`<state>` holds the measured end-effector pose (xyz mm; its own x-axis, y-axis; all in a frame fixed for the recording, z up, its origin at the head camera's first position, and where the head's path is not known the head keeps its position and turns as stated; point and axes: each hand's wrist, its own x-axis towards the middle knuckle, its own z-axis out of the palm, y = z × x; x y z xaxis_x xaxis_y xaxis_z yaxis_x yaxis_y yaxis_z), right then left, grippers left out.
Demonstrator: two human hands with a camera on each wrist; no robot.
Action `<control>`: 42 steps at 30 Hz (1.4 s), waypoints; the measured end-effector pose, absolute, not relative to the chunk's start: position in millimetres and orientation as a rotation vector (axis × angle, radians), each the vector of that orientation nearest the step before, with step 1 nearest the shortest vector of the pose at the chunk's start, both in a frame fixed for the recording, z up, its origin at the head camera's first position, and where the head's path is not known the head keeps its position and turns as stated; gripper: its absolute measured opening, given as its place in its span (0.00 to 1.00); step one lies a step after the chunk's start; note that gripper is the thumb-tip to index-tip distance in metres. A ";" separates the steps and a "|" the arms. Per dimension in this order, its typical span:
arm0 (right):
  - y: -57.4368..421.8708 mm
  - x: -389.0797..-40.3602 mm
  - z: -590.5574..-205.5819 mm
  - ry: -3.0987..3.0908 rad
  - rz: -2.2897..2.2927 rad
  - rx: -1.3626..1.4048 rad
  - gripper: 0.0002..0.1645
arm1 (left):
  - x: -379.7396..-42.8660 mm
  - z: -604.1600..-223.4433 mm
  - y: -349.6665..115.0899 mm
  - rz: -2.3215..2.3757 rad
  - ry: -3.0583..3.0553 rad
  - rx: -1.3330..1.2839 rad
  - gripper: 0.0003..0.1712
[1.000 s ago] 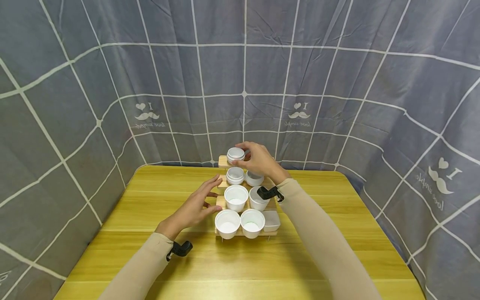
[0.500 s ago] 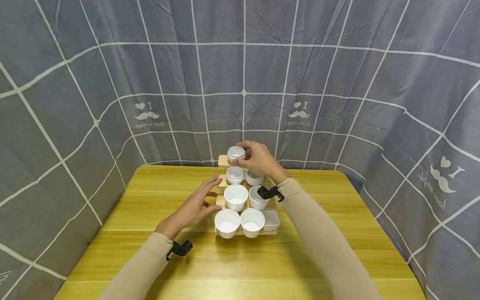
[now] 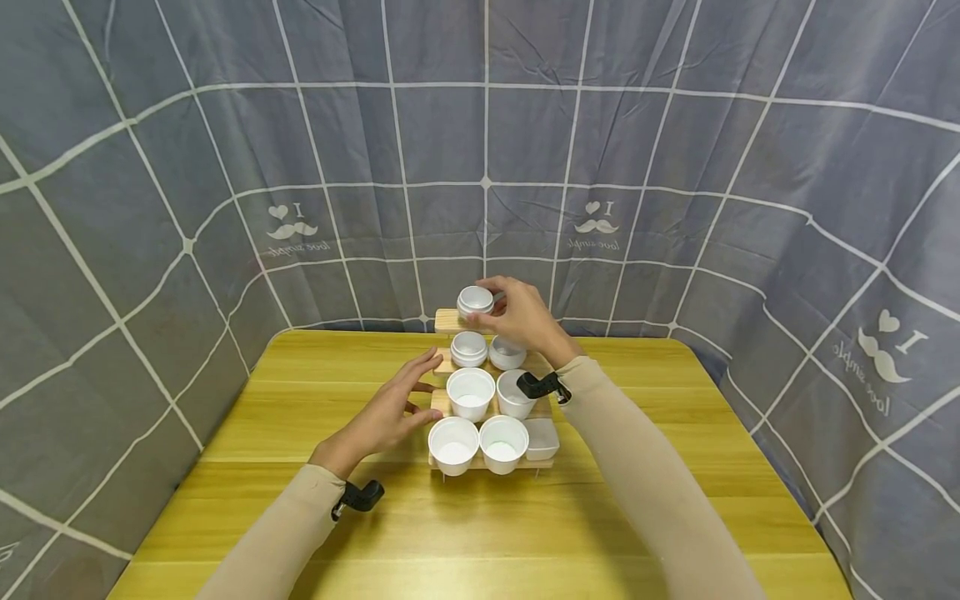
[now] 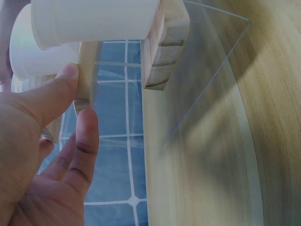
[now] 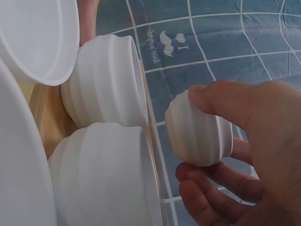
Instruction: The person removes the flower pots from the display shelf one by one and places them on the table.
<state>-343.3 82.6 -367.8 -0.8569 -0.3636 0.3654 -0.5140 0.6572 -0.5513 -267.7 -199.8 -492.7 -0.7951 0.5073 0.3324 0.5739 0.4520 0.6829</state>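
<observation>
Being held by the right hand [image 3: 517,315], its fingers clamped on the sides: one small white cup [image 3: 475,302], at the top step of a wooden stand [image 3: 447,322]. Placed below those fingers, on lower steps: six other white cups [image 3: 471,400] and one squarish white container [image 3: 542,440]. Left hand [image 3: 384,417]: fingers spread apart, set at the stand's left end. Stand carried by a yellowish worktop [image 3: 480,533].

The grey-blue curtain [image 3: 442,137] carries its lettering [image 3: 302,248] backwards: "I", a heart [image 3: 277,212] and a moustache [image 3: 292,231] over "love simple", twice across the back. The same print [image 3: 883,350] slants down the right-hand side; a scrap [image 3: 7,552] at the far left is cut off, unreadable.
</observation>
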 end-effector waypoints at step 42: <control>130.7 -336.5 -374.9 -2.495 1.151 0.569 0.36 | -271.5 -493.6 -197.2 -1.333 -2.602 -0.954 0.56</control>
<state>-336.5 130.7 -374.9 -0.8642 -0.2151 0.4549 -0.4857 0.5929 -0.6423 -271.5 -197.2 -493.6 -0.8054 0.4957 0.3249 0.5533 0.4324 0.7120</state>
